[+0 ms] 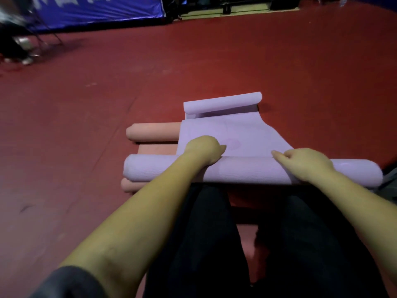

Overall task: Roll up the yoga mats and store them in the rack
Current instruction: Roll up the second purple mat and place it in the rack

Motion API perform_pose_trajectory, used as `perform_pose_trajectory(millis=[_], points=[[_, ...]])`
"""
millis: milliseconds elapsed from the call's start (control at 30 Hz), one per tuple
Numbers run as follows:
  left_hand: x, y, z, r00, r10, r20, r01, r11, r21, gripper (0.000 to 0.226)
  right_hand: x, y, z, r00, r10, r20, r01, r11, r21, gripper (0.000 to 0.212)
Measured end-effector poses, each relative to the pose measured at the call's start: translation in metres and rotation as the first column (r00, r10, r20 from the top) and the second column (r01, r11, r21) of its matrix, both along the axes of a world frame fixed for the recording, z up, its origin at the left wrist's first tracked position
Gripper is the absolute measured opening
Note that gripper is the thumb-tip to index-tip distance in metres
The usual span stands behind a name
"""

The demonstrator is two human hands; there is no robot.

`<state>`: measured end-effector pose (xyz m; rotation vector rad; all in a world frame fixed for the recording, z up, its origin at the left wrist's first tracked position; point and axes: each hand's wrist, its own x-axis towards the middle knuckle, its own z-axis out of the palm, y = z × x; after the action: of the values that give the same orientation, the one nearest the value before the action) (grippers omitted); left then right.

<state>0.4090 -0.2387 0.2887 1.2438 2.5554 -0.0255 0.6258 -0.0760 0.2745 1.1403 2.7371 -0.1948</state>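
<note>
The purple mat (247, 134) lies on the red floor (214, 61) just ahead of the person's knees, near the middle of the view, and most of it is already wound into a thick roll (247, 171) that runs from nine o'clock to three o'clock. A short flat stretch is left toward twelve o'clock, ending in a curled far edge (223, 103). The left hand (204, 150) sits on top of the roll with its fingers curled over the front, gripping it; the right hand (300, 161) does the same further toward three o'clock, fingers bent round the roll. Under the purple mat lies a pink mat (153, 132), showing rolled ends at ten o'clock and eight o'clock, so it appears only partly dealt with. By this view the rolling of the purple one is close to done, while the pink one and all the storing are left; no rack is in sight. A blue banner (96, 9) stands at eleven o'clock.
</note>
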Motion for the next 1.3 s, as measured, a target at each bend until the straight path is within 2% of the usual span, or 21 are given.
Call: perform_pose_trajectory(millis=[100, 167, 300, 367, 433, 533, 633, 700, 800, 1000, 1067, 1133, 1167, 1200, 1233, 1300], points=[[0.015, -0.007, 0.006, 0.979, 0.051, -0.198, -0.02, 0.987, 0.158, 0.051, -0.01, 0.01, 0.0, 0.998, 0.01, 0.062, -0.006, 0.998, -0.065, 0.072], [0.029, -0.012, 0.002, 0.963, 0.08, -0.258, -0.022, 0.976, 0.218, 0.055, -0.018, 0.017, -0.002, 0.996, -0.014, 0.09, 0.025, 0.992, -0.128, 0.073], [0.055, -0.028, -0.017, 0.949, 0.062, -0.309, -0.01, 0.986, 0.167, 0.077, -0.032, 0.027, -0.006, 0.99, -0.054, 0.134, 0.087, 0.962, -0.26, 0.077], [0.053, -0.029, -0.021, 0.943, 0.057, -0.328, 0.0, 0.985, 0.172, 0.078, -0.036, 0.027, -0.006, 0.989, -0.081, 0.124, 0.113, 0.954, -0.277, 0.077], [0.047, -0.021, -0.016, 0.948, 0.038, -0.317, 0.015, 0.986, 0.165, 0.07, -0.033, 0.024, -0.009, 0.998, -0.066, 0.026, 0.069, 0.976, -0.205, 0.067], [0.037, -0.01, -0.014, 0.949, 0.008, -0.315, 0.038, 0.989, 0.14, 0.067, -0.019, 0.01, -0.018, 0.975, 0.009, -0.224, -0.009, 1.0, 0.002, 0.055], [0.031, -0.001, -0.017, 0.964, 0.001, -0.268, 0.037, 0.99, 0.137, 0.068, -0.005, -0.003, -0.026, 0.968, 0.087, -0.236, -0.046, 0.984, 0.172, 0.053], [0.028, 0.003, -0.015, 0.974, 0.002, -0.228, 0.027, 0.992, 0.121, 0.07, -0.004, -0.005, -0.023, 0.972, 0.07, -0.224, -0.026, 0.98, 0.196, 0.054], [0.026, 0.007, -0.003, 0.982, 0.01, -0.189, 0.007, 0.996, 0.087, 0.069, -0.008, -0.002, -0.011, 0.984, -0.006, -0.178, 0.029, 0.991, 0.13, 0.056], [0.01, 0.006, 0.033, 0.996, 0.016, -0.092, -0.019, 1.0, -0.024, 0.066, -0.019, 0.005, 0.028, 1.0, 0.022, -0.009, -0.022, 0.996, -0.092, 0.069], [0.006, 0.001, 0.032, 0.999, 0.032, 0.005, -0.032, 0.999, -0.016, 0.073, -0.021, 0.006, 0.03, 0.998, 0.02, 0.064, -0.006, 0.979, -0.204, 0.074], [0.009, -0.006, 0.025, 0.99, 0.073, 0.124, -0.056, 0.99, -0.13, 0.073, -0.023, 0.004, 0.025, 0.992, 0.022, 0.123, 0.015, 0.957, -0.291, 0.076], [0.012, -0.01, 0.019, 0.988, 0.087, 0.129, -0.063, 0.982, -0.175, 0.069, -0.024, 0.003, 0.022, 0.99, 0.02, 0.143, 0.026, 0.948, -0.318, 0.076], [0.015, -0.013, 0.015, 0.992, 0.084, 0.098, -0.067, 0.984, -0.163, 0.065, -0.026, 0.003, 0.02, 0.988, 0.018, 0.154, 0.036, 0.94, -0.34, 0.075], [0.018, -0.014, 0.014, 0.998, 0.064, 0.027, -0.061, 0.994, -0.088, 0.058, -0.029, 0.004, 0.02, 0.987, 0.017, 0.16, 0.043, 0.931, -0.362, 0.074], [0.025, -0.016, 0.014, 0.987, 0.022, -0.161, -0.001, 0.992, 0.126, 0.044, -0.034, 0.008, 0.022, 0.984, 0.016, 0.178, 0.059, 0.909, -0.414, 0.07]])
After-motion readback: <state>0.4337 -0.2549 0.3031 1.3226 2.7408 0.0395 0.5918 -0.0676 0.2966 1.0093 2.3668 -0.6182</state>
